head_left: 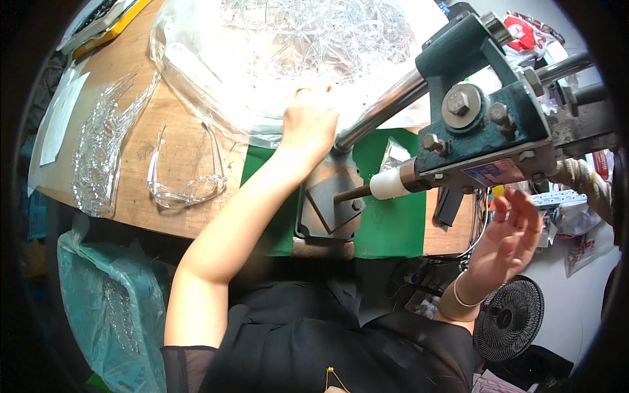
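Observation:
My left hand [309, 121] reaches to the near edge of a heap of clear plastic pieces [327, 39] lying in a clear plastic bag [173, 62]. Its fingers look curled in; glare washes out the tips and whatever they hold. Between my hands stands a hand press with a dark green head [488, 111], a steel column [386, 111] and a thin ram through a white collar [386, 185]. The ram's tip is over a dark metal plate [334, 203] on the base. Right of the press, my right hand [504, 239] hangs empty, fingers apart, touching nothing.
On the wooden table a pair of clear glasses frames [187, 190] lies beside a bundle of clear frames [98, 157]. Green sheeting [393, 229] surrounds the press base. A bagged bin [111, 295] stands at lower left, a black fan [510, 314] at lower right.

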{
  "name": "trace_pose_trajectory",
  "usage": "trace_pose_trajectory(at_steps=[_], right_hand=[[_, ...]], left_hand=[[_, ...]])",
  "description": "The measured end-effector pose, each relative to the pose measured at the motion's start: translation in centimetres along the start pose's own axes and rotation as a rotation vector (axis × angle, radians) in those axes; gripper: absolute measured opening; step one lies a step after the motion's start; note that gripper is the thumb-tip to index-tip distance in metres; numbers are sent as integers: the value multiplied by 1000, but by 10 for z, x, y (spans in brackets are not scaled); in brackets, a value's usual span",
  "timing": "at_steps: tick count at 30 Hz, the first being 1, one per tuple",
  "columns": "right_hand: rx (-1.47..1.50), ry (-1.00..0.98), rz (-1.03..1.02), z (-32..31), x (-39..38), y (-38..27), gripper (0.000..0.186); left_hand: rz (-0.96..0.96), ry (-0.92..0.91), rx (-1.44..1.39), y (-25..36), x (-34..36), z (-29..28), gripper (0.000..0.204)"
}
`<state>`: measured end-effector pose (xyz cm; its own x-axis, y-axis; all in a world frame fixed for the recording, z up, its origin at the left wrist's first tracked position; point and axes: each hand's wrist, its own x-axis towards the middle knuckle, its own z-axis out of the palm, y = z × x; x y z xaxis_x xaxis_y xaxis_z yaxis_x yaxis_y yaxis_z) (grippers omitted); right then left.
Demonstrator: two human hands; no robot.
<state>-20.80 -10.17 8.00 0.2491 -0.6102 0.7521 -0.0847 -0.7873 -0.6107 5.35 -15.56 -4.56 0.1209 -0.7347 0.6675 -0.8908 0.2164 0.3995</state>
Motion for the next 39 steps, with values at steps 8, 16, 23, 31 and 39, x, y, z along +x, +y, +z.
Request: trace_pose_trajectory(at_steps=[8,16,23,31,39], right_hand=[[99,53,369,-17,-37,13,20],[-131,-498,616,18,-65,51,17],[-484,-614,518,21,-109,96,25],[-881,-629,184,39,-129,106,33],[-636,-320,422,-6,-103,95,16]], left_hand=[[91,-286,8,-55,2,-31,42],[433,-66,257,-34,-1,-66,61],[239,101,8,-21,13,-121,48],[214,-338,457,-5,-6,-116,34],[-108,-303,440,-41,-14,-185,8]])
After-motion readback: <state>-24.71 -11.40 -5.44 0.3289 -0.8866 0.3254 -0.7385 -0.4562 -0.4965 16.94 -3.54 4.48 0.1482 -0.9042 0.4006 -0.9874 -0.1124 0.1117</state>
